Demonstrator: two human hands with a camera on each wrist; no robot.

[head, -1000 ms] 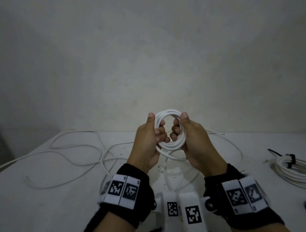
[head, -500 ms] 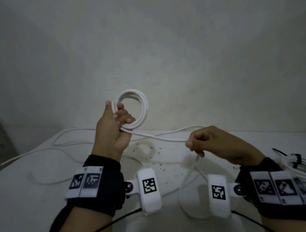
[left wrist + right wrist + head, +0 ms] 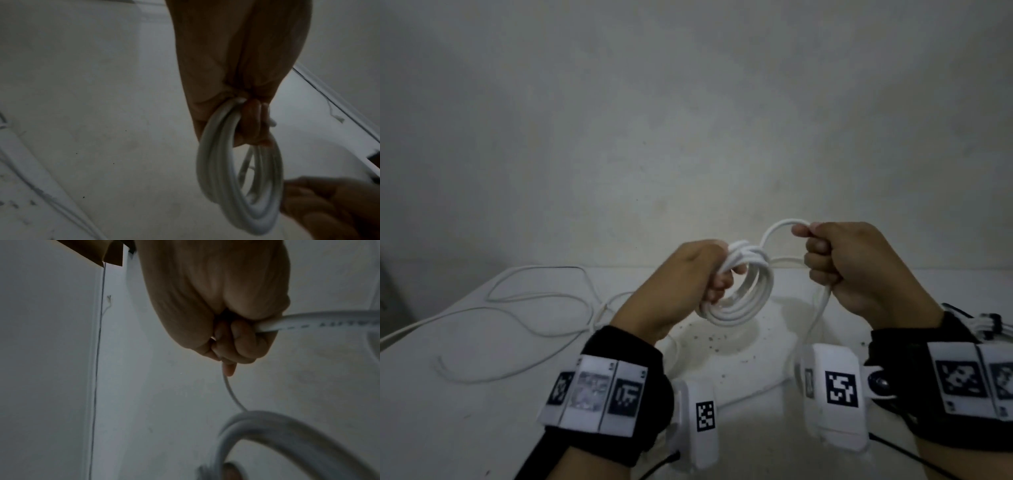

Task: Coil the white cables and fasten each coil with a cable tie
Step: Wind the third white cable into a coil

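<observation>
Winding another loop onto the coil

The left hand point(image 3: 688, 274) grips the coil point(image 3: 743, 294) above the table point(image 3: 482, 394) to keep its turns together; the right hand point(image 3: 859, 267) clenches the loose cable point(image 3: 777, 233), arching it toward the coil.

White on white, with black trim

White coil point(image 3: 743, 294), white table point(image 3: 482, 394), black wristbands point(image 3: 626, 373) carrying black-and-white square-patterned tags point(image 3: 840, 389).
</observation>
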